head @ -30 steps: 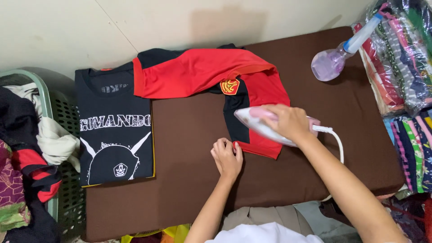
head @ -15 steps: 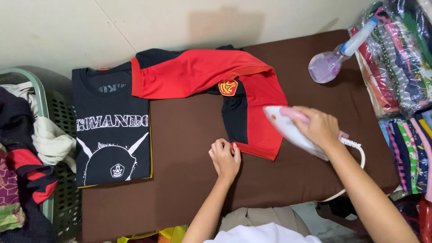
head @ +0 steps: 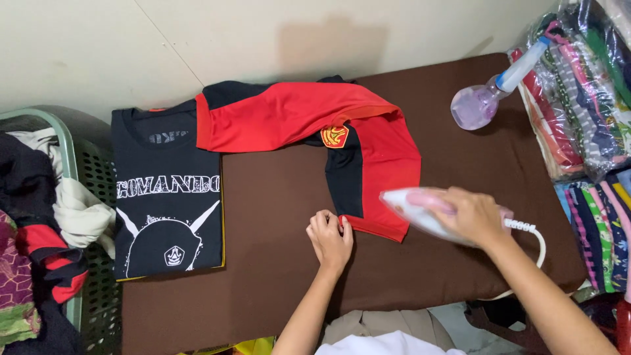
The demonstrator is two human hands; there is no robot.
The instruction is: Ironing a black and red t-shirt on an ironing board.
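Observation:
A red and black shirt (head: pixel 296 115) with a yellow crest lies bent across the brown ironing surface (head: pixel 276 210). My left hand (head: pixel 330 238) pinches the lower hem of the shirt's red panel. My right hand (head: pixel 474 215) grips the handle of a pink and white clothes iron (head: pixel 414 212), whose tip rests on the red panel's right edge. Its white cord (head: pixel 536 240) loops off to the right.
A folded black T-shirt (head: pixel 167 197) with white print lies at the left. A green laundry basket (head: pixel 46 230) full of clothes stands beyond it. A purple spray bottle (head: pixel 483 98) lies at the back right, beside stacked bagged clothes (head: pixel 585 98).
My right hand has slid the iron to the right and downward, off the middle of the red panel to its right edge. My left hand has stayed on the hem.

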